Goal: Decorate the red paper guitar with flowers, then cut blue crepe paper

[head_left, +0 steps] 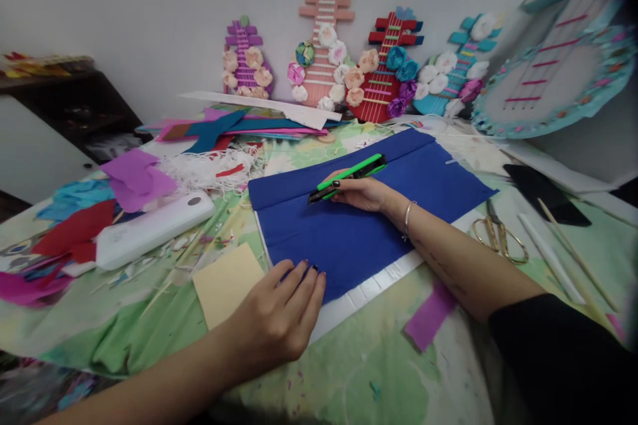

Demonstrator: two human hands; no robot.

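Note:
A blue sheet (349, 232) lies over a white board (369, 289), whose edge shows along the near side. In my right hand (361, 194) is a green and black utility knife (353, 176), held above the sheet's middle, its tip pointing left. Fingers of my left hand (286, 309) rest on the sheet's near left corner; they are spread slightly and pressed down, with nothing held. A beige paper square (226, 282) lies just left of that hand. Near my right forearm are gold-handled scissors (498, 239) and a purple strip (429, 322).
Several decorated paper instruments, one a red one (373, 89), lean on the wall. At left are a white device (154, 229), white strings (209, 169) and coloured paper scraps (137, 179). A black flat object (545, 192) and a wooden stick (575, 252) lie at right.

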